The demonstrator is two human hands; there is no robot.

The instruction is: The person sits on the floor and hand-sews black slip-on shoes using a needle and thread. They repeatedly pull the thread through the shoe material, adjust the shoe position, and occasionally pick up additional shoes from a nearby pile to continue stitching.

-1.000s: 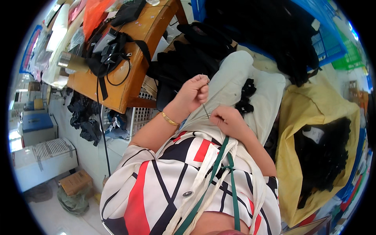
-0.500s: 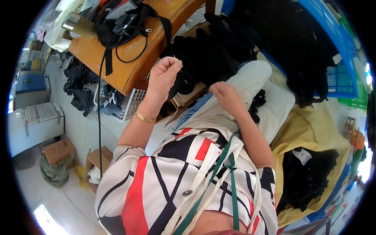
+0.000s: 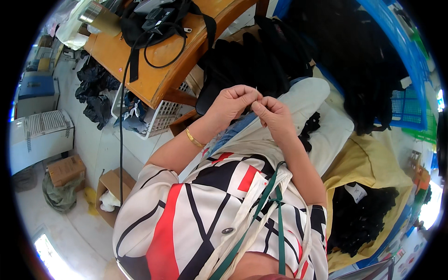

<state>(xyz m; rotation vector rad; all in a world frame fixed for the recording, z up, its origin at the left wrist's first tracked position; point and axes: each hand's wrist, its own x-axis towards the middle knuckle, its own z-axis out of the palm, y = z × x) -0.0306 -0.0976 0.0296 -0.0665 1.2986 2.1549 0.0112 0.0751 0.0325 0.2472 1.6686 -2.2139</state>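
Note:
Over my lap, my left hand (image 3: 235, 101) and my right hand (image 3: 274, 115) meet fingertip to fingertip, both closed in a pinch. A thin, pale, needle-like sliver (image 3: 256, 89) sticks up from the left fingertips. Whatever the right fingertips pinch is too small to make out. Below them a pale apron (image 3: 310, 91) covers my legs, with small black pieces (image 3: 310, 128) in its fold. Just beyond my hands stands a row of black, soft-looking items (image 3: 240, 60).
A wooden table (image 3: 105, 51) at the far left bears a steel flask (image 3: 99, 18) and a black strap with a cable. Under it is a white basket (image 3: 161, 119). On the right, a yellow sack (image 3: 368, 154) holds black pieces, near a blue crate (image 3: 420, 70).
My left hand has come down and to the right from its raised position. My right hand has moved slightly to meet it, so the fingertips are now together.

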